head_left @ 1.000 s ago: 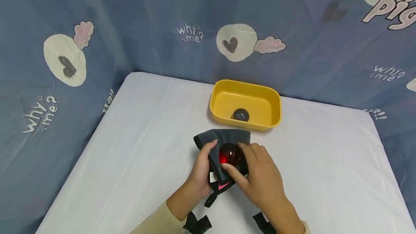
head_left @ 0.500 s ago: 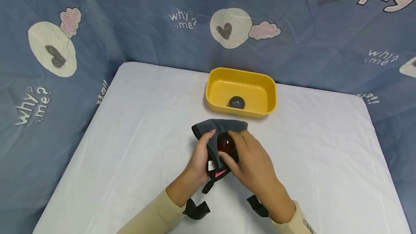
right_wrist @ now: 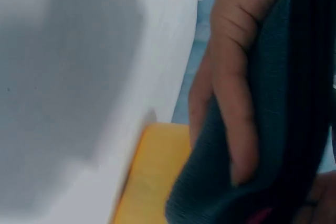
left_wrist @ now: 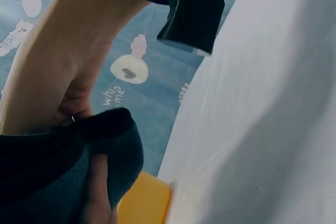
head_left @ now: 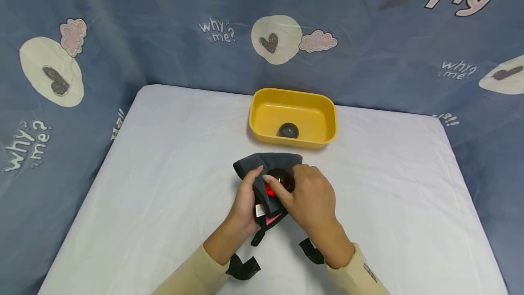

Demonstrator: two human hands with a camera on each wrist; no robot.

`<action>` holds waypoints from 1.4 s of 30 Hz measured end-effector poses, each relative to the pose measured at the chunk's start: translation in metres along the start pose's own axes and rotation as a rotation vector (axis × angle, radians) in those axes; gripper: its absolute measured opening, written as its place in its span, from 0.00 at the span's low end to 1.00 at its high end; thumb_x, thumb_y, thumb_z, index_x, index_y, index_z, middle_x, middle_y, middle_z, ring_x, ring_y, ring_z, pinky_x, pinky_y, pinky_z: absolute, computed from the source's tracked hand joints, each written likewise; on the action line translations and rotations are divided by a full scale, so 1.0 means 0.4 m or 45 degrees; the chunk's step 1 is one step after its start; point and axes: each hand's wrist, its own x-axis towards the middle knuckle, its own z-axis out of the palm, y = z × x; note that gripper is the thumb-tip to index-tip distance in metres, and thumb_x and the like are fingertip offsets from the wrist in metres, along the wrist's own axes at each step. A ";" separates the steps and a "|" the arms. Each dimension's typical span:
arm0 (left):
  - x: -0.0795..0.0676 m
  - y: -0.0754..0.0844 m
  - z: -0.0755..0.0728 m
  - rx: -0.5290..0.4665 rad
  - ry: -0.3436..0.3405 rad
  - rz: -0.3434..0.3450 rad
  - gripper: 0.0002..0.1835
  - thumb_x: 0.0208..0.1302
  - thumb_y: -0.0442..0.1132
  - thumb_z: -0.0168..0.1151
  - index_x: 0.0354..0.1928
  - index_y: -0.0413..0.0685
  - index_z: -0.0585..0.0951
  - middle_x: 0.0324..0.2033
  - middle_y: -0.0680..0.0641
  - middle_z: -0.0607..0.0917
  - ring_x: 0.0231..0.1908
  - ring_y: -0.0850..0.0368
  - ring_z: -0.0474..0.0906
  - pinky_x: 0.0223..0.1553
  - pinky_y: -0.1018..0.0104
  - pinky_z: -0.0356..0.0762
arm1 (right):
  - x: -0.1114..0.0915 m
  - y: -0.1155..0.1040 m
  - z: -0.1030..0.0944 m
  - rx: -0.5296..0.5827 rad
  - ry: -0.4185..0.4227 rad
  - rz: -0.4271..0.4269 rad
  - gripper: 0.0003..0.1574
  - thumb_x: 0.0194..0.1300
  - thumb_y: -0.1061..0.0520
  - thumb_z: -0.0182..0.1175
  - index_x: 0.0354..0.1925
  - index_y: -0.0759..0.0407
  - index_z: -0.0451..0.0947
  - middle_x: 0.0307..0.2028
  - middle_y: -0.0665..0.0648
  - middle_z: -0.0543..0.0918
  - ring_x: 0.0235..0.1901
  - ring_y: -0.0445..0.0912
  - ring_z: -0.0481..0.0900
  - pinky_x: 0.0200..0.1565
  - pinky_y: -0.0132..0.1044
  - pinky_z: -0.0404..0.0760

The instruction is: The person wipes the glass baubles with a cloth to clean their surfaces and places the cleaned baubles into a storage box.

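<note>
A see-through red ball [head_left: 282, 177] sits against a dark grey cloth [head_left: 255, 163] with black edging, a pink underside, a white label and a black loop. My left hand [head_left: 242, 206] grips the cloth from the left, its thumb on top. From the right, my right hand [head_left: 314, 197] holds the ball, thumb across its upper left and fingers bent behind its far side. In the right wrist view, fingers [right_wrist: 236, 124] lie along the outside of the cloth. One finger [left_wrist: 97, 187] presses the cloth in the left wrist view. Part of the ball is hidden by the right hand.
Beyond the hands, a yellow basin [head_left: 315, 119] stands near the back edge of the white-covered table [head_left: 176, 158]. A dark, shiny ball [head_left: 288, 130] lies inside it. Blue printed fabric [head_left: 172, 49] hangs behind and to the left. Black pieces [head_left: 243, 267] sit at both wrists.
My right thumb has slid up and left across the ball, and the right fingers curl more. The left hand keeps its grip on the cloth. The head view has shifted.
</note>
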 end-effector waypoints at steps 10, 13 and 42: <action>-0.028 0.026 -0.027 0.017 0.076 0.125 0.35 0.80 0.55 0.39 0.80 0.46 0.54 0.73 0.45 0.63 0.69 0.53 0.62 0.69 0.63 0.64 | -0.011 -0.029 -0.004 0.025 -0.077 -0.258 0.42 0.60 0.39 0.78 0.59 0.68 0.79 0.41 0.61 0.84 0.35 0.53 0.79 0.34 0.44 0.79; -0.033 0.025 -0.029 0.030 0.061 0.103 0.34 0.80 0.56 0.40 0.79 0.46 0.57 0.70 0.45 0.66 0.66 0.54 0.66 0.68 0.63 0.66 | -0.009 -0.032 0.001 -0.003 -0.086 -0.254 0.39 0.60 0.38 0.77 0.52 0.69 0.79 0.36 0.60 0.84 0.32 0.52 0.75 0.32 0.42 0.76; -0.010 0.003 0.030 0.052 -0.018 0.124 0.36 0.80 0.56 0.41 0.81 0.46 0.53 0.74 0.43 0.61 0.72 0.51 0.60 0.71 0.60 0.61 | -0.029 -0.006 -0.050 -0.032 -0.064 -0.206 0.38 0.59 0.44 0.79 0.60 0.60 0.80 0.49 0.61 0.82 0.44 0.55 0.78 0.37 0.46 0.76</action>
